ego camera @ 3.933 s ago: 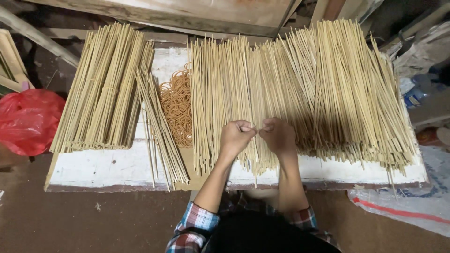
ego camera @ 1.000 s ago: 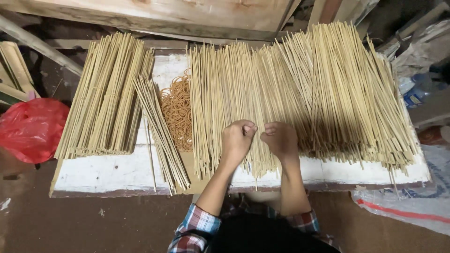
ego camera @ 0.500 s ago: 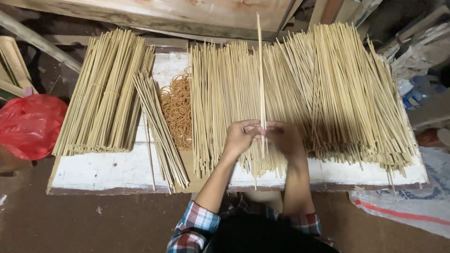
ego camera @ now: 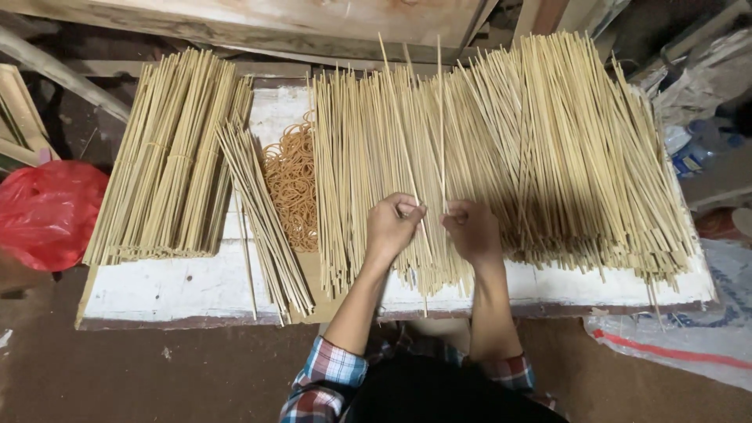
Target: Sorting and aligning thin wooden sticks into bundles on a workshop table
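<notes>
Both fists side by side: left hand (ego camera: pixel 392 223), right hand (ego camera: pixel 472 229) pinching bamboo sticks (ego camera: pixel 441 133).

The person wears a plaid shirt checked in red, white, blue and teal; the sleeves are rolled or pushed up, so that a bunched cuff sits just above each elbow; the left sleeve (ego camera: pixel 329 376) shows the check most plainly, with broad red squares crossed by pale and dark lines; the right sleeve (ego camera: pixel 513 372) shows a narrower band of the same pattern; both forearms are bare from the cuffs down; the left hand (ego camera: pixel 392 227) and right hand (ego camera: pixel 472 229) carry no gloves, rings or watch that can be seen; a dark, plain garment (ego camera: pixel 446 395) covers the lap between the sleeves.
</notes>
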